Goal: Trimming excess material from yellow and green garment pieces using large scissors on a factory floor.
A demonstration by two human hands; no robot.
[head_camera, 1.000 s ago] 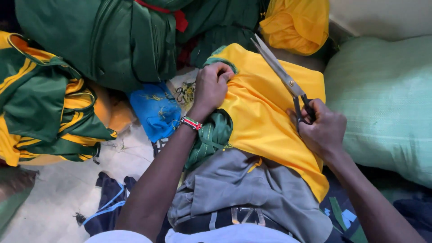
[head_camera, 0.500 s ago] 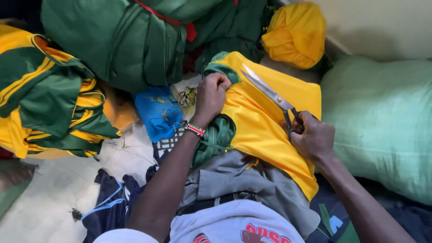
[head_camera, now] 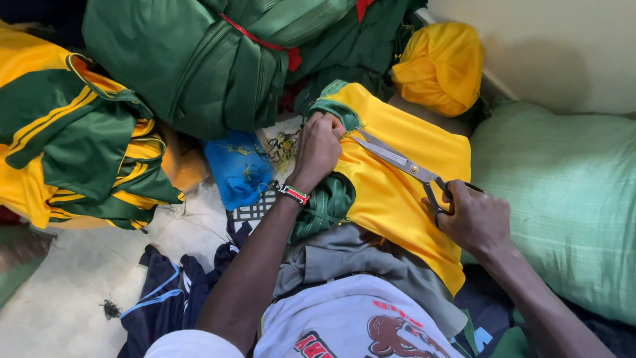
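The left hand [head_camera: 319, 147] pinches the yellow garment [head_camera: 397, 199] on the lap taut at its green collar; the right hand [head_camera: 474, 219], closed through the scissors [head_camera: 397, 161], should cut steadily along it

A pale, plain plastered wall [head_camera: 563, 46] rises at upper right. Well left of it lies a light grey, speckled concrete floor [head_camera: 59, 298], littered with thread scraps, under soft even light.

Tailoring workshop: heaped green fabric bundles [head_camera: 218, 59], tailor's scissors [head_camera: 404, 162], stuffed sack [head_camera: 563, 199].
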